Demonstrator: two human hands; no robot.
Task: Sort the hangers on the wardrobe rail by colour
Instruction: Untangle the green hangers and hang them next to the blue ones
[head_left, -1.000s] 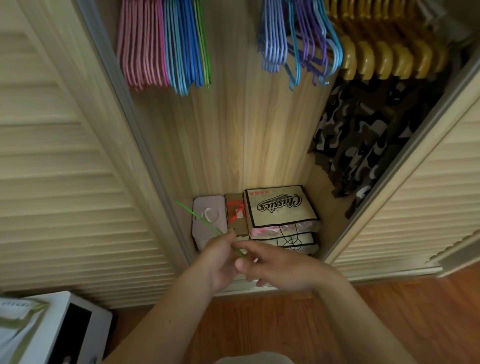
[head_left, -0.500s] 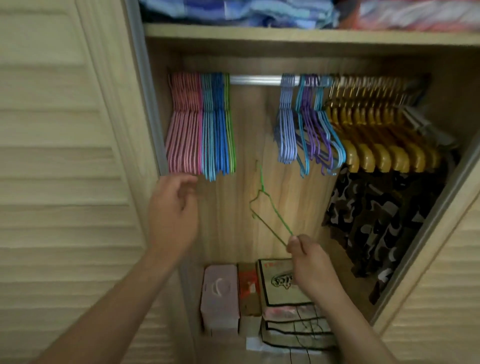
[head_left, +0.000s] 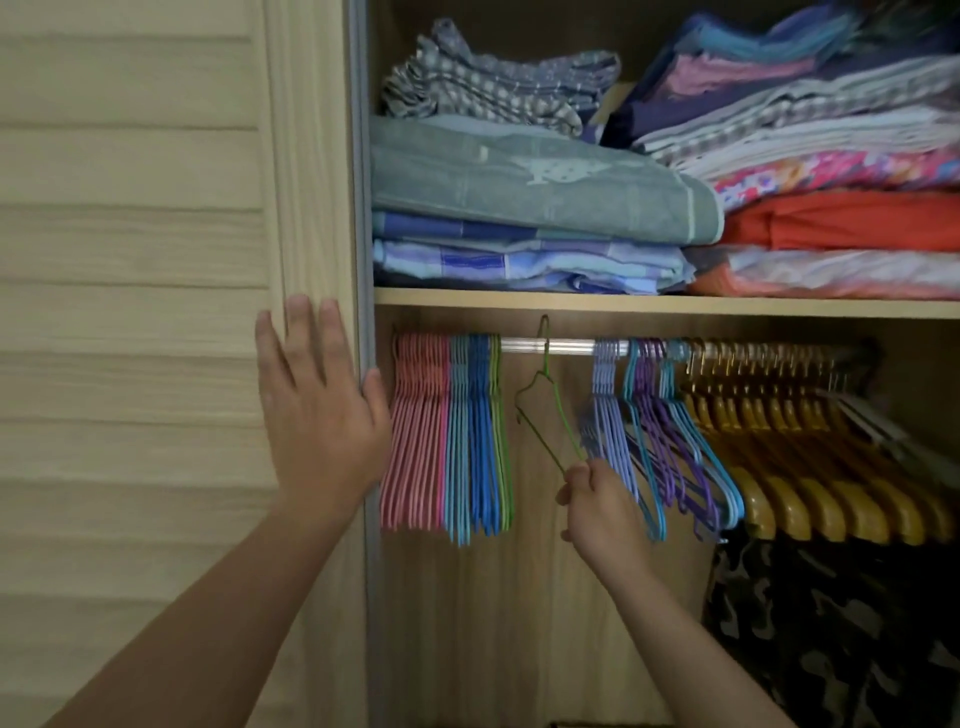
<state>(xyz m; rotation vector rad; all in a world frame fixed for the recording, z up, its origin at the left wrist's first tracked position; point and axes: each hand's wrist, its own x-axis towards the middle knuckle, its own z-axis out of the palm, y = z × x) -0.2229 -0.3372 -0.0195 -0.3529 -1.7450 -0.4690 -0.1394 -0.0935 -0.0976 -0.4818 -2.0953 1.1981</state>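
Wardrobe rail (head_left: 566, 346) under shelf; green hanger (head_left: 551, 415) pinched by right hand (head_left: 597, 506), hook up, left hand (head_left: 317, 415) spread flat on door (head_left: 135, 260).

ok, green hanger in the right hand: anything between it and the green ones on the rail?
Nothing visible. The right hand pinches the green hanger at its lower corner, hook up by the bare stretch of rail. The green hangers end the left bunch, with open rail between.
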